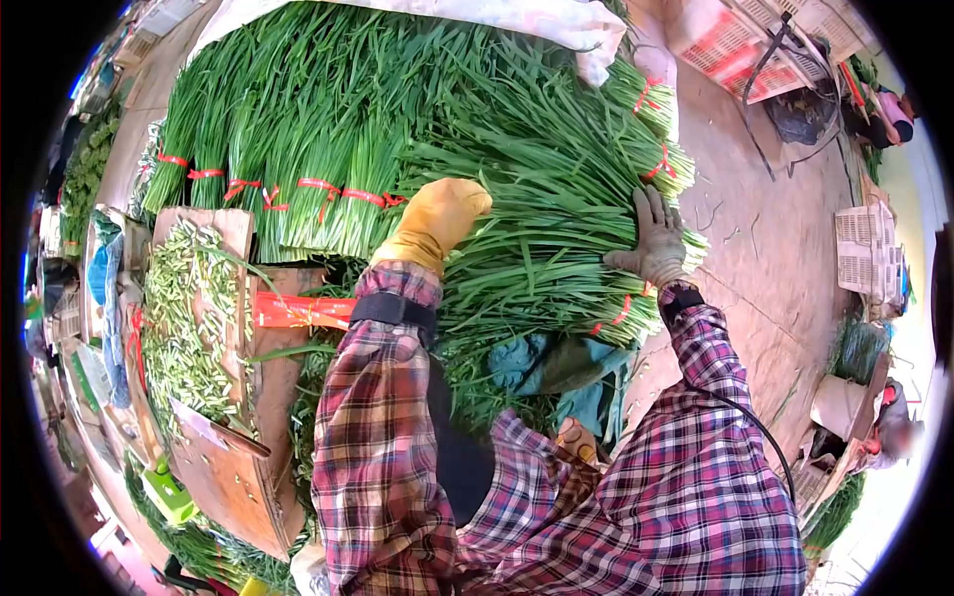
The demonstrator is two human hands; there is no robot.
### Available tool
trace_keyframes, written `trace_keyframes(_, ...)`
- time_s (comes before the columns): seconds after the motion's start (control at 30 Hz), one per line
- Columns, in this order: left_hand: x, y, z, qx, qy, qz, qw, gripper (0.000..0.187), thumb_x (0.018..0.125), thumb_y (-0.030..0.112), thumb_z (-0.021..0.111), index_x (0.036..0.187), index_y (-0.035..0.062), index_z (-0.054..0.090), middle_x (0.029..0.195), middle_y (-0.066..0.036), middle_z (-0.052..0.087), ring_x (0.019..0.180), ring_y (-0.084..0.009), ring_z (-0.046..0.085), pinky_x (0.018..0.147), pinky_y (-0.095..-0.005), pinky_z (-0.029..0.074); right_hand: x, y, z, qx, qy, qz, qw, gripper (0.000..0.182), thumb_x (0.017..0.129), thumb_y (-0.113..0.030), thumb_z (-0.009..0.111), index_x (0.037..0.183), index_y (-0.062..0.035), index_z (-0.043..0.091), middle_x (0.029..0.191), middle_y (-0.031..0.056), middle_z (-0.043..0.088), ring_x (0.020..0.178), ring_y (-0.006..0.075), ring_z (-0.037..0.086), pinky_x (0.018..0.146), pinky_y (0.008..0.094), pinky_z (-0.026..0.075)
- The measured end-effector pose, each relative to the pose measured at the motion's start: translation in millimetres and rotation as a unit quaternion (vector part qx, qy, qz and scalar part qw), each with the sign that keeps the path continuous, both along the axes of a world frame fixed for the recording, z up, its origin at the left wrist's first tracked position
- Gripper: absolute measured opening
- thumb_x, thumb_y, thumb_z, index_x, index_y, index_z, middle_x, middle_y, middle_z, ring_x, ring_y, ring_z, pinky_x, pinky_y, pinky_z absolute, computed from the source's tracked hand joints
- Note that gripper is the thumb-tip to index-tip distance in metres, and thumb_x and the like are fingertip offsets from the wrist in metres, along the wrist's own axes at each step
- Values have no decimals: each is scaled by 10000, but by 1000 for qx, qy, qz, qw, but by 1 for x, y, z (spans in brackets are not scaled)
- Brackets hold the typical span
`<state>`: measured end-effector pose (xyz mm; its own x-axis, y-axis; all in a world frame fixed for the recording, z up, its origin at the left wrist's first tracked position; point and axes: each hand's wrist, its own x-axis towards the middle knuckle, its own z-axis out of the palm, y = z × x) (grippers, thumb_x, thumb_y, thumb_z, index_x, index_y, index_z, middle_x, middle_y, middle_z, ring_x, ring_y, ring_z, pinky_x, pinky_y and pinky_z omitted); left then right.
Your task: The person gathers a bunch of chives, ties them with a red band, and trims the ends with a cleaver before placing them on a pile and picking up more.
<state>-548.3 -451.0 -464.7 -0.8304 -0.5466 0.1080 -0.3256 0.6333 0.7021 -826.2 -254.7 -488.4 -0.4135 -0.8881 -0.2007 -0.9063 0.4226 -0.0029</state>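
My left hand (433,224), in a yellow glove, is curled closed against the leaf ends of the long green chives (556,219). Whatever its fingers hold is hidden. A thinner grey-brown glove covers my right hand (654,238), which lies with fingers spread on the stem end of those chives. Beside it, a chive bundle (661,164) shows a red tie, and another tied bundle (616,316) lies below. To the left of my left hand, a row of chive bundles (308,149) is bound with red ties.
A wooden board (199,497) at left carries chopped stem ends (194,318) and a broad knife (214,427). Red tie strips (298,310) lie beside it. White cloth (477,12) edges the pile at the back. Plastic crates (730,45) stand at upper right; another person (894,429) is at far right.
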Motion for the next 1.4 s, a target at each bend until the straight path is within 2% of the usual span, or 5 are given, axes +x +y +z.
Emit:
trace_keyframes(0.73,1,-6,-1,112,-28,-9,993,198,797,228,513,833,90,650,860,-93,635,820,-289,580,727,-348,460,0,-3,5,-25,-54,-14,998,1126,474,-577,755,1386,-146,253,1450,101,210,1345,296,175,1090,454,144)
trace_keyframes(0.87,0,-1,-1,239,-95,71,964,248,825,260,544,932,67,657,917,-134,638,897,-290,587,787,-343,456,28,-8,18,-237,21,148,960,826,623,-508,704,1290,-120,409,1325,99,406,1245,294,349,1053,431,239)
trace_keyframes(1.23,6,1,-7,280,-143,92,945,228,821,224,584,929,32,645,801,-83,641,669,-197,548,648,-308,450,7,-57,-5,-151,-476,-71,864,330,739,-163,708,1033,-46,615,961,90,630,909,200,593,810,292,453)
trace_keyframes(1.33,12,-17,-39,-157,-8,-218,963,189,793,184,594,913,52,657,797,-60,630,631,-184,529,608,-303,440,-3,-64,11,-168,-223,-38,959,377,775,-312,641,1077,-90,605,1064,114,605,955,268,582,818,331,454)
trace_keyframes(1.4,11,-13,-26,55,-32,-226,972,177,795,174,602,907,48,655,718,-36,594,547,-138,472,526,-286,390,-16,-69,18,-113,-108,-38,987,390,779,-358,617,1069,-98,597,1082,128,582,940,294,574,809,354,454)
